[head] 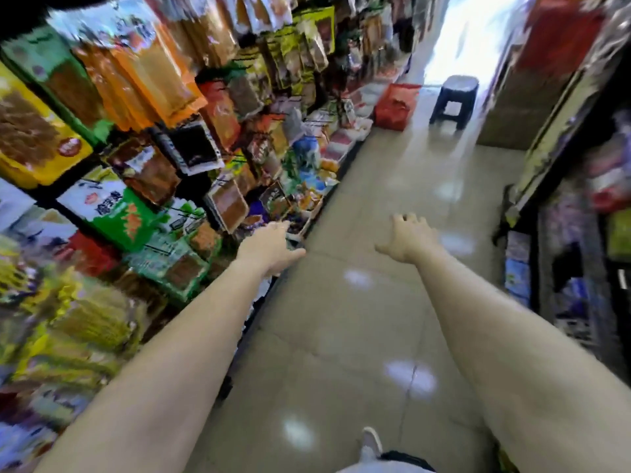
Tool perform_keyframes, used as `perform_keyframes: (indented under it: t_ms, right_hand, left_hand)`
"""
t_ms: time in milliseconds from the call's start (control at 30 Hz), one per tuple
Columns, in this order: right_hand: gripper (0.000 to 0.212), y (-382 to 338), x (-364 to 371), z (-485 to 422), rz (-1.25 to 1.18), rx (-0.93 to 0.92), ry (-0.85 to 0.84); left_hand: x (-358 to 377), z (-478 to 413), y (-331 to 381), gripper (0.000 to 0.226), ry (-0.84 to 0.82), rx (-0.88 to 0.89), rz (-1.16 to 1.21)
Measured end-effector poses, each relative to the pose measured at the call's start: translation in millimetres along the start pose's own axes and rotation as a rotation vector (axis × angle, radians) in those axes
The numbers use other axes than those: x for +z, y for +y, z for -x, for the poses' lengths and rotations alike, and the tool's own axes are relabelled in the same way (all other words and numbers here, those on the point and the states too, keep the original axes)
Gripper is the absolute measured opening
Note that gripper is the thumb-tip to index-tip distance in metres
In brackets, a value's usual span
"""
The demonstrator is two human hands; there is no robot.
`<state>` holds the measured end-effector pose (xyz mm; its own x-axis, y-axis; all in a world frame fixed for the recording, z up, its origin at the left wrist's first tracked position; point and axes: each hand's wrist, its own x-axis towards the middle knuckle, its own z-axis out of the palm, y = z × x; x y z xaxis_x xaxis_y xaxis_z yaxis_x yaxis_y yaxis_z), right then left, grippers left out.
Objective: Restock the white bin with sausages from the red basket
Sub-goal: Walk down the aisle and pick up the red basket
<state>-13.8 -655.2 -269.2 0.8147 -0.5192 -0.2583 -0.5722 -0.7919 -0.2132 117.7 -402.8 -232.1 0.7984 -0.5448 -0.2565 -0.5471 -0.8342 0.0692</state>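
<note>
The red basket point(396, 104) stands on the floor far down the aisle, beside the bottom shelf on the left. Both my arms stretch forward over the floor, well short of it. My left hand point(273, 245) reaches toward the low shelf edge with relaxed fingers and holds nothing. Over the bare floor my right hand point(408, 238) hangs empty, its fingers loosely bent. The picture is blurred, and I cannot pick out the white bin or any sausages.
Shelves packed with hanging snack bags point(136, 131) line the left side. A dark shelf unit point(573, 233) runs along the right. A dark plastic stool point(456, 97) stands beyond the basket. The beige tiled floor point(358, 319) runs down the middle. My shoe point(372, 442) shows below.
</note>
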Motion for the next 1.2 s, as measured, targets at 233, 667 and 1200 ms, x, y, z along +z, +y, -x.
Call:
perform_keyframes:
  t_ms: [233, 667, 1200]
  right_hand:
    - [0.085, 76.7, -17.2, -45.6, -0.06, 0.168, -0.003]
    - [0.081, 104.8, -67.2, -228.4, 0.024, 0.282, 0.011]
    - [0.08, 126.3, -175.0, -530.9, -0.065, 0.373, 0.056]
  left_hand:
    - [-9.1, -91.7, 95.2, 0.08, 0.006, 0.171, 0.039]
    - [-24.6, -325.4, 122.0, 0.08, -0.033, 0.336, 0.047]
    - [-121.2, -675.5, 186.6, 0.081, -0.072, 0.434, -0.019]
